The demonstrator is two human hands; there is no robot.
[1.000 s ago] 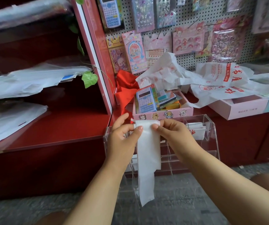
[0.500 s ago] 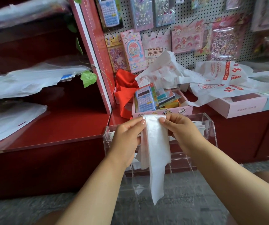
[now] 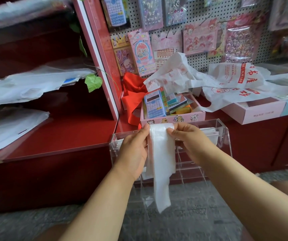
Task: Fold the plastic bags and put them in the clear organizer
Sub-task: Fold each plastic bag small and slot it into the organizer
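left hand (image 3: pixel 134 150) + right hand (image 3: pixel 190 141) — pinching crinkly white bag strip (image 3: pixel 162 162) | clear organizer (image 3: pixel 225 136) behind

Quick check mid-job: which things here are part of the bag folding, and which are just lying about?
Part of the job:
folded white bag, pinched by left hand and right hand
clear organizer
loose printed bags
red bag

Lying about:
pink box with calculator
sticker packs
green leaf

Even, soft daylight; no hard shadows. Glare seen on glossy red shelf (image 3: pixel 52 136). Edges bent by wide-angle lens; upper corners blurred, centre sharp.
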